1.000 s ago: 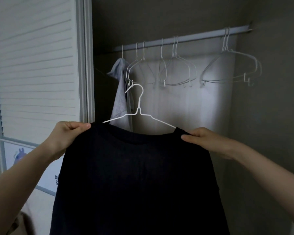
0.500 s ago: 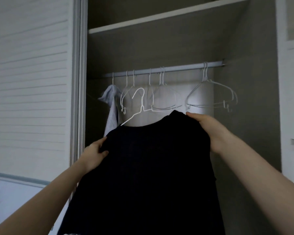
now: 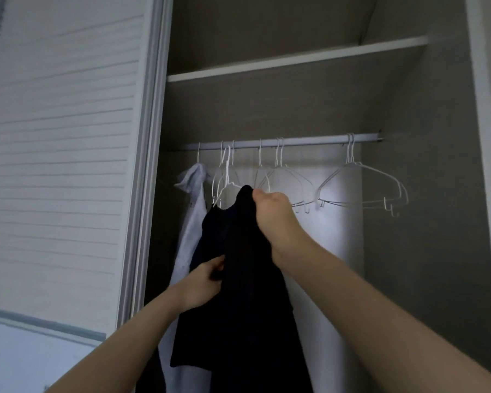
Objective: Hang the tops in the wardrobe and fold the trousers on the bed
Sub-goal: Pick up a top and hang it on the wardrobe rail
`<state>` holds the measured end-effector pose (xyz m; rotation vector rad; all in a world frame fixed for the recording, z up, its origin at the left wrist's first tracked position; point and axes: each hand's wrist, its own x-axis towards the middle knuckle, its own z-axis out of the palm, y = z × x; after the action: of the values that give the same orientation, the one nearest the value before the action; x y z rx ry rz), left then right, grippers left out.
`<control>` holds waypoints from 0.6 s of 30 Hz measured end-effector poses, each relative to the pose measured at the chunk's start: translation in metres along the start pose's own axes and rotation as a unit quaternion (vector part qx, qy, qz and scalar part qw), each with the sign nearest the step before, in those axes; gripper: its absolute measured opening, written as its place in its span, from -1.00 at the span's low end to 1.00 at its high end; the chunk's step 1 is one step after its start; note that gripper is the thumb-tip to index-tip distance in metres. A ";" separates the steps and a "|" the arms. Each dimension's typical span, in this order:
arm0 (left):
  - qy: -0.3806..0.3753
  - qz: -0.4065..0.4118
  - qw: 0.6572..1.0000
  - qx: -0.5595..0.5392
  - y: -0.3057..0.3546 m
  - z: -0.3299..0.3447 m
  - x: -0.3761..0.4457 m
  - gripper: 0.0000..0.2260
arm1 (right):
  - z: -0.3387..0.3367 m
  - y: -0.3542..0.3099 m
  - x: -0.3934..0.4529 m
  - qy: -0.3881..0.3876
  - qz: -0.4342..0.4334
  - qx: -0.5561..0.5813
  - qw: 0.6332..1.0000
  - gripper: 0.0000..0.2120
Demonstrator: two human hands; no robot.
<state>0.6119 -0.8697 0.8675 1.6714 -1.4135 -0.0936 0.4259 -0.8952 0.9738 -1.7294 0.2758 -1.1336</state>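
My right hand is raised to the wardrobe rail, fingers curled tight round the top shoulder of the dark top, gripping it where the fabric peaks just under the rail. My left hand is lower, fingers and thumb pinching the left edge of the same top at mid-height. The top sits on a white wire hanger; its hook reaches up to the rail among the other hooks, can't tell if it's actually seated over the bar. The top hangs edge-on to me, tilted, its hem below the bottom of view. Just left of it, touching, hangs a pale grey garment on its own hanger. Right of my hand: a cluster of empty wire hangers on the rail, then a separate empty pair well apart toward the rail's right end. Shelf above the rail. Slatted wardrobe door on the left. No trousers or bed in view
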 end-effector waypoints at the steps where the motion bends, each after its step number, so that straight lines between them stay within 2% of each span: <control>1: -0.005 0.014 1.000 0.011 -0.002 0.000 0.000 -0.68 | 0.010 0.002 0.001 -0.003 -0.012 -0.012 1.000 -0.67; 4: 0.006 0.040 0.999 0.031 -0.016 -0.003 0.005 -0.77 | 0.032 0.007 0.006 -0.011 -0.049 -0.025 0.998 -0.63; 5: 0.020 0.021 0.999 0.020 -0.020 -0.003 0.007 -0.83 | 0.036 0.009 0.008 -0.012 -0.057 -0.032 0.998 -0.63; 8: 0.058 -0.019 0.996 0.068 -0.038 -0.006 0.018 -0.74 | 0.038 0.012 0.014 -0.022 -0.072 -0.063 0.995 -0.65; 10: 0.080 -0.037 0.991 0.099 -0.042 -0.013 0.028 -0.81 | 0.028 0.012 0.020 -0.017 -0.080 -0.076 0.994 -0.68; 14: 0.158 -0.042 0.964 0.210 -0.054 -0.030 0.060 -0.74 | 0.000 0.005 0.031 0.009 -0.075 -0.048 0.996 -0.77; 16: 0.221 -0.072 0.954 0.189 -0.060 -0.031 0.078 -0.64 | -0.012 0.006 0.033 0.009 -0.066 -0.050 0.997 -0.82; 18: 0.249 -0.131 0.946 0.160 -0.069 -0.028 0.092 -0.57 | -0.023 0.009 0.036 0.023 -0.072 -0.074 0.994 -0.83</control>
<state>0.7107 -0.9336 0.8819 1.9665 -0.8521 0.4055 0.4298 -0.9365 0.9874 -1.8788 0.2725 -1.2852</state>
